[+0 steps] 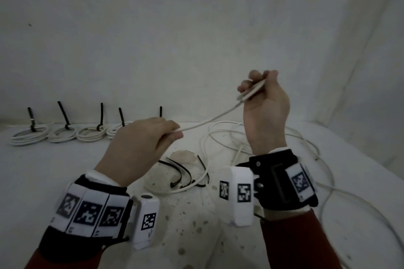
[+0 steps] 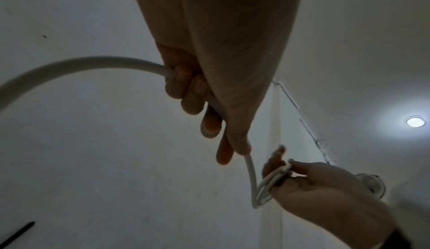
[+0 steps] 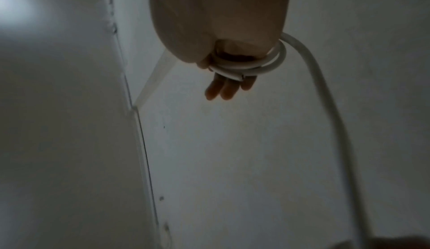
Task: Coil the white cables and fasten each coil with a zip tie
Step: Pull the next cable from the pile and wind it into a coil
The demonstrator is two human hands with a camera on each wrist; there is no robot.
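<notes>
My right hand is raised above the table and grips a small coil of white cable, with a few turns seen round the fingers in the right wrist view as the coil. From it a white cable stretches down-left to my left hand, which pinches it between thumb and curled fingers. The cable arcs away behind that hand. More loose white cable lies tangled on the table at right. Black zip ties lie between my wrists.
Several finished coils, each bound with a black zip tie standing upright, line the table's back left by the wall. Loose cable loops run along the right side. A torn plastic scrap lies under the zip ties.
</notes>
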